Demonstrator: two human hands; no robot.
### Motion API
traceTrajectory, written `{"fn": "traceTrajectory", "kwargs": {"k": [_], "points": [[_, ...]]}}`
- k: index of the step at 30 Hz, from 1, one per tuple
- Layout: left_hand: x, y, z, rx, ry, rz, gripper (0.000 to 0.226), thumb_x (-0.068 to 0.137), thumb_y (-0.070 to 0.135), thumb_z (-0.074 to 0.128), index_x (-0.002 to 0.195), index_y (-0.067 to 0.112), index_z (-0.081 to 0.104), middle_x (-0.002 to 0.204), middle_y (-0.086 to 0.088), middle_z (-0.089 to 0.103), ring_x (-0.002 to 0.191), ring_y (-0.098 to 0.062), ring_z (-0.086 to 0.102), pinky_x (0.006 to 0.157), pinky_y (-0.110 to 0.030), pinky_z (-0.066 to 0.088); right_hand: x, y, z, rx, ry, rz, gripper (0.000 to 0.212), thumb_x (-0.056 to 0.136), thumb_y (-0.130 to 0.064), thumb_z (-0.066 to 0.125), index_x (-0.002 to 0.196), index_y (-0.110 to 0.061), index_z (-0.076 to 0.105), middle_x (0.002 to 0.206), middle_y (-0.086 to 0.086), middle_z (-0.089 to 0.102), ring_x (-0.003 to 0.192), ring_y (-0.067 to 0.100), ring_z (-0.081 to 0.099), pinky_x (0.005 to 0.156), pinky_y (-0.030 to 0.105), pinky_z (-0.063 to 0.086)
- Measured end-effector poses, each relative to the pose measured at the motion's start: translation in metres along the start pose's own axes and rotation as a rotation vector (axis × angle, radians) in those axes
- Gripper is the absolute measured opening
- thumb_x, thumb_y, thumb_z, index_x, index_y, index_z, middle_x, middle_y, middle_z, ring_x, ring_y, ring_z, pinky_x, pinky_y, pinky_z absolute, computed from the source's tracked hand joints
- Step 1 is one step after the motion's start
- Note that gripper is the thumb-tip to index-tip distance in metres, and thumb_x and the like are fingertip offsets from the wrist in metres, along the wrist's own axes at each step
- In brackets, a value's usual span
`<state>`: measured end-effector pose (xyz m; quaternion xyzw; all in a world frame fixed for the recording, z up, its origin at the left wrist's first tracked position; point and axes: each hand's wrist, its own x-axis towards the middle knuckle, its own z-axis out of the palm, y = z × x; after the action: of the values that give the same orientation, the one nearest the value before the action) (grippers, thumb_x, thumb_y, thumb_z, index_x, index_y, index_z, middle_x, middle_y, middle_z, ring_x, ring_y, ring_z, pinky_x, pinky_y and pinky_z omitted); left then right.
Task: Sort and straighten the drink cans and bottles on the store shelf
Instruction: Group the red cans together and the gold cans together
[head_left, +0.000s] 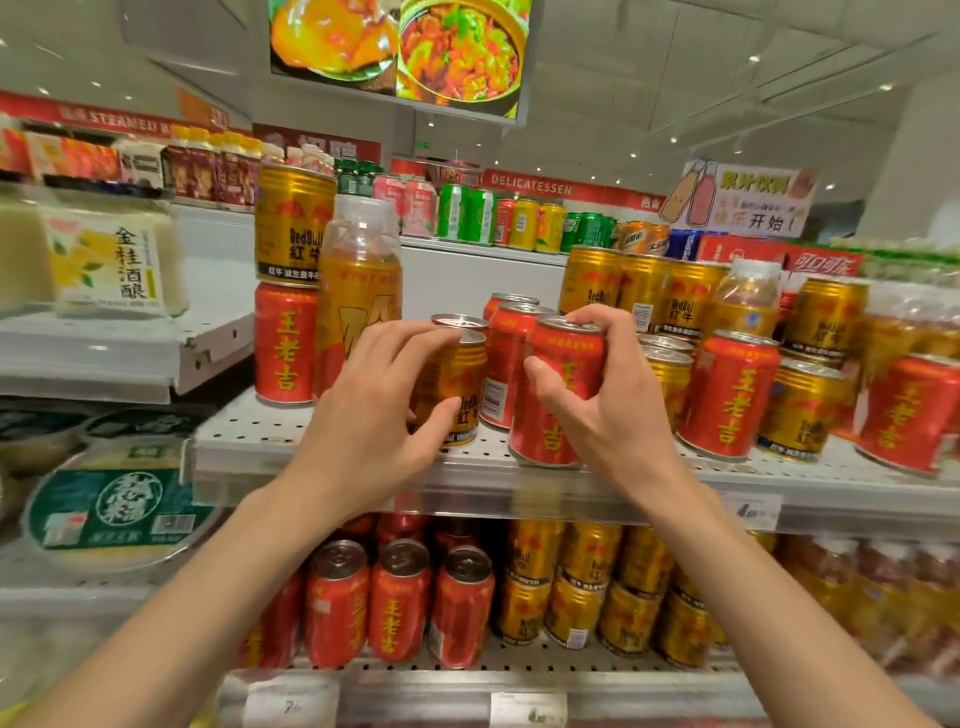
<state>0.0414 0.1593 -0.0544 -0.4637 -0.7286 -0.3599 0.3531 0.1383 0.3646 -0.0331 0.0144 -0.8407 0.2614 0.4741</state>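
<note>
On the perforated white shelf (332, 441) stand mixed red herbal-tea cans and gold Red Bull cans. My left hand (379, 405) wraps a small gold can (462, 379) near the shelf's front. My right hand (613, 395) grips a red can (550, 415) just to its right, fingers over the rim. Both cans stand upright on the shelf. At the left a gold can (291, 223) is stacked on a red can (283, 343), beside a tall orange bottle (358, 291). More red cans (727, 395) and gold cans (800, 410) crowd the right.
The lower shelf holds rows of red cans (400, 603) and gold cans (587, 582). White jars (109, 260) sit on a separate shelf at the left, with round tubs (114, 509) below. Price tags (753, 512) line the shelf edges. A rear shelf carries green, pink and yellow cans.
</note>
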Motion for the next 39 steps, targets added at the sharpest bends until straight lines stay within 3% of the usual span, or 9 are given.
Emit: {"fn": "traceTrajectory", "kwargs": {"k": [3, 14, 19, 22, 24, 27, 31, 35, 39], "points": [[0.0, -0.002, 0.004, -0.021, 0.009, 0.003, 0.054, 0.087, 0.03, 0.065, 0.139, 0.018, 0.053, 0.133, 0.003, 0.051, 0.126, -0.017, 0.046, 0.068, -0.026, 0.059, 0.006, 0.007, 0.008, -0.043, 0.006, -0.014, 0.056, 0.085, -0.064, 0.056, 0.125, -0.03, 0.039, 0.114, -0.002, 0.061, 0.087, 0.008, 0.067, 0.067, 0.017, 0.057], [-0.001, -0.004, 0.005, 0.004, 0.027, 0.029, 0.056, 0.09, 0.029, 0.064, 0.142, 0.016, 0.05, 0.136, 0.002, 0.049, 0.129, -0.018, 0.044, 0.083, -0.039, 0.06, 0.019, 0.016, 0.033, -0.212, 0.0, -0.046, 0.063, 0.094, -0.063, 0.049, 0.138, -0.019, 0.037, 0.129, 0.006, 0.057, 0.102, 0.024, 0.067, 0.075, 0.043, 0.062], [-0.008, 0.0, -0.005, -0.082, 0.015, 0.049, 0.058, 0.091, 0.014, 0.069, 0.146, 0.016, 0.049, 0.145, 0.003, 0.046, 0.129, -0.014, 0.048, 0.076, -0.024, 0.058, 0.016, 0.009, 0.018, -0.198, -0.08, -0.031, 0.07, 0.095, -0.063, 0.049, 0.148, -0.021, 0.032, 0.146, 0.004, 0.047, 0.124, 0.02, 0.055, 0.099, 0.038, 0.052], [-0.015, -0.005, -0.02, -0.074, 0.155, 0.014, 0.045, 0.091, 0.015, 0.069, 0.134, 0.011, 0.058, 0.132, -0.002, 0.052, 0.111, -0.019, 0.058, 0.079, -0.024, 0.058, 0.018, 0.0, 0.005, -0.238, -0.033, -0.095, 0.066, 0.097, -0.057, 0.053, 0.146, -0.016, 0.04, 0.148, 0.006, 0.046, 0.132, 0.02, 0.048, 0.108, 0.041, 0.047], [-0.017, -0.012, -0.03, -0.023, 0.249, -0.051, 0.045, 0.088, 0.021, 0.068, 0.131, 0.011, 0.058, 0.123, -0.006, 0.051, 0.099, -0.023, 0.059, 0.077, -0.025, 0.057, 0.018, -0.013, 0.003, -0.257, 0.037, -0.189, 0.055, 0.096, -0.05, 0.059, 0.134, -0.011, 0.052, 0.133, 0.007, 0.054, 0.119, 0.019, 0.054, 0.101, 0.037, 0.051], [-0.017, -0.026, -0.032, 0.007, 0.269, -0.157, 0.059, 0.088, 0.028, 0.068, 0.142, 0.018, 0.046, 0.128, -0.009, 0.044, 0.1, -0.024, 0.057, 0.074, -0.02, 0.054, 0.012, -0.038, 0.015, -0.302, 0.043, -0.302, 0.044, 0.093, -0.046, 0.063, 0.116, -0.008, 0.061, 0.111, 0.006, 0.058, 0.097, 0.016, 0.056, 0.083, 0.027, 0.055], [-0.025, -0.042, -0.019, -0.014, 0.223, -0.247, 0.078, 0.089, 0.034, 0.07, 0.155, 0.026, 0.029, 0.136, -0.007, 0.041, 0.117, -0.021, 0.05, 0.087, -0.043, 0.056, 0.002, -0.051, 0.047, -0.381, -0.058, -0.235, 0.058, 0.092, -0.057, 0.059, 0.13, -0.015, 0.05, 0.121, 0.005, 0.053, 0.1, 0.02, 0.059, 0.076, 0.036, 0.059], [-0.029, -0.046, -0.018, -0.041, 0.218, -0.252, 0.08, 0.09, 0.032, 0.071, 0.156, 0.025, 0.028, 0.137, -0.005, 0.043, 0.12, -0.021, 0.051, 0.087, -0.049, 0.056, -0.012, -0.047, 0.071, -0.338, -0.14, -0.097, 0.073, 0.086, -0.064, 0.063, 0.139, -0.023, 0.035, 0.136, 0.004, 0.043, 0.091, 0.028, 0.067, 0.069, 0.042, 0.061], [-0.031, -0.046, -0.019, -0.047, 0.198, -0.255, 0.08, 0.091, 0.033, 0.07, 0.157, 0.026, 0.027, 0.137, -0.004, 0.042, 0.12, -0.02, 0.05, 0.088, -0.048, 0.056, -0.017, -0.048, 0.073, -0.159, -0.131, -0.014, 0.071, 0.085, -0.056, 0.071, 0.138, -0.03, 0.033, 0.132, -0.002, 0.047, 0.086, 0.022, 0.069, 0.071, 0.038, 0.061]]}}
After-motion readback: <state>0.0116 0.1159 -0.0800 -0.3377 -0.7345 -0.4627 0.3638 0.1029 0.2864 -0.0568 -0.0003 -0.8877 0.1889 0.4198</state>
